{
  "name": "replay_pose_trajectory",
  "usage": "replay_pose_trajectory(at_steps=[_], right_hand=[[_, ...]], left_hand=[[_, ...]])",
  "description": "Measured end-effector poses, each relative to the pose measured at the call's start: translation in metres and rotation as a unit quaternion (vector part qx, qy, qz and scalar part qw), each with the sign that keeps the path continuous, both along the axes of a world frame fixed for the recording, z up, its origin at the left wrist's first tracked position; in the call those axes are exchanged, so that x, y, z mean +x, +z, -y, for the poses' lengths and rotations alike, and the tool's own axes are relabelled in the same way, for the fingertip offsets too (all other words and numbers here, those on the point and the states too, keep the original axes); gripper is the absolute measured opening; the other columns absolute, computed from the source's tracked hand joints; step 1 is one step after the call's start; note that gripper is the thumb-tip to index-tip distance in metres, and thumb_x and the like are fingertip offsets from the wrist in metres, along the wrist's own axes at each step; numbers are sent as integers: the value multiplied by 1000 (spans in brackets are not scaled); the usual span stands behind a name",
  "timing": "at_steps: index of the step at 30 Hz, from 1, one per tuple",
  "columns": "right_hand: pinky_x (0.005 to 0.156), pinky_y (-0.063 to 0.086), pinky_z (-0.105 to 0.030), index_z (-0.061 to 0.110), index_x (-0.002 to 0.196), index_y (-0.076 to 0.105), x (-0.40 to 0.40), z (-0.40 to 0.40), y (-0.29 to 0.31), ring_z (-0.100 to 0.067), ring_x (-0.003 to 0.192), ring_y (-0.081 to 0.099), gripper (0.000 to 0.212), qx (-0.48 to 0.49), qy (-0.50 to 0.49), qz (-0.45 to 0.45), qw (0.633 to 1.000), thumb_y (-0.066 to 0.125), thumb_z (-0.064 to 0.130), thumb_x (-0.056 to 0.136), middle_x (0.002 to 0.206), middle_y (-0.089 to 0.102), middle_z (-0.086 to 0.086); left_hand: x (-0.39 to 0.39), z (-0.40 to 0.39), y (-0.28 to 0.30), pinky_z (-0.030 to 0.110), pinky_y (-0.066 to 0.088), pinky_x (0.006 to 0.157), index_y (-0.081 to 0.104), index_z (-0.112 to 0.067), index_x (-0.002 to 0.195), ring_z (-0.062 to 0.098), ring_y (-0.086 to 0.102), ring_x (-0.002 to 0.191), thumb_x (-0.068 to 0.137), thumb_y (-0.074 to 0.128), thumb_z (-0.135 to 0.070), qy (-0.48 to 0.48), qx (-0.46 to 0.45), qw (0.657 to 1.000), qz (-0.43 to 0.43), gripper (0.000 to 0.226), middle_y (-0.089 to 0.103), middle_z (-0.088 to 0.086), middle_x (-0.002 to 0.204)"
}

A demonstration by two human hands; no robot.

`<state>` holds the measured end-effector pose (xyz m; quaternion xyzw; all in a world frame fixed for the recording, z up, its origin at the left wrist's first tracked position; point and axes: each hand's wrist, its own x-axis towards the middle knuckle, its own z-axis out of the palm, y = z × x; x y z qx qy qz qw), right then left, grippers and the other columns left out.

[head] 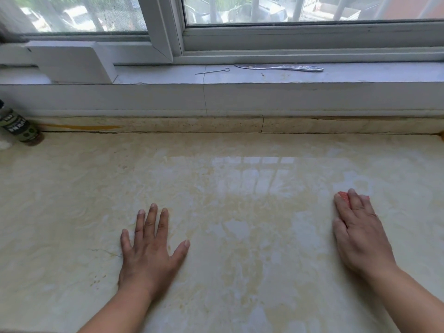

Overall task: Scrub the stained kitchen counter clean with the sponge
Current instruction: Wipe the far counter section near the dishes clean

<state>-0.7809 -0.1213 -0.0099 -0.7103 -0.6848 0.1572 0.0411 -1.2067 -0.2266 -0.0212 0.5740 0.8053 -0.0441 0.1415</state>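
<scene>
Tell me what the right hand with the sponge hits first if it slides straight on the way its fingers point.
The right hand presses the red sponge flat, fingers pointing away and slightly left. Ahead is bare counter, then probably the low stone upstand under the window sill; depth is uncertain.

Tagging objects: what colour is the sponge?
Red-pink; only a bit of the sponge shows under the right hand, head view.
</scene>
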Motion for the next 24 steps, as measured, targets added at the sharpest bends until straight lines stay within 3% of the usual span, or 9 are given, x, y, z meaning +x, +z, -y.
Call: replay_pose_trajectory(at_steps=[3, 6, 11, 16, 19, 24], right_hand=[[125, 10, -45, 25, 161, 12, -27, -8, 2, -19, 155, -9, 80, -4, 0, 10, 1000, 8, 53, 87, 169, -2, 2], [125, 10, -45, 25, 161, 8, -79, -20, 7, -22, 155, -11, 80, -14, 70, -3, 997, 7, 53, 86, 169, -6, 1], [121, -8, -35, 33, 161, 0, -172, -27, 11, -13, 151, -26, 61, -23, 222, -45, 974, 25, 35, 105, 166, -19, 12], [124, -5, -36, 39, 160, 3, -164, -34, 7, -7, 151, -23, 59, -9, 257, -41, 965, 27, 32, 106, 166, -15, 18], [126, 5, -40, 38, 159, 8, -124, -53, 7, -10, 154, -14, 58, -1, 226, -22, 974, 27, 33, 105, 167, -8, 16], [118, 28, -56, 16, 152, 34, -7, -106, 3, -38, 148, 23, 71, 10, 29, 55, 998, 23, 40, 86, 162, 26, -17]], left_hand=[[0, 1, -1, 56, -14, 124, -28, -33, 157, 11, -44, 146, 78, -1, -83, -1, 7, 1000, -2, 97, -42, -11, 162], [-1, 1, -2, 56, -13, 125, -26, -33, 158, 11, -42, 148, 79, 1, -83, -1, 14, 1000, -1, 97, -40, -11, 163], [-1, 0, -2, 56, -12, 125, -27, -35, 157, 11, -42, 147, 79, 1, -83, 0, 8, 1000, -6, 96, -41, -12, 162], [0, 0, 1, 55, -13, 125, -32, -35, 154, 12, -45, 146, 79, -1, -83, 0, 3, 1000, -10, 95, -46, -13, 160], [0, 0, 1, 56, -13, 125, -32, -36, 154, 12, -45, 146, 79, 0, -83, -2, 12, 1000, -6, 94, -45, -13, 160], [1, 0, 0, 57, -12, 125, -25, -34, 157, 13, -41, 148, 80, 5, -83, 1, 19, 1000, -3, 97, -41, -11, 163]])
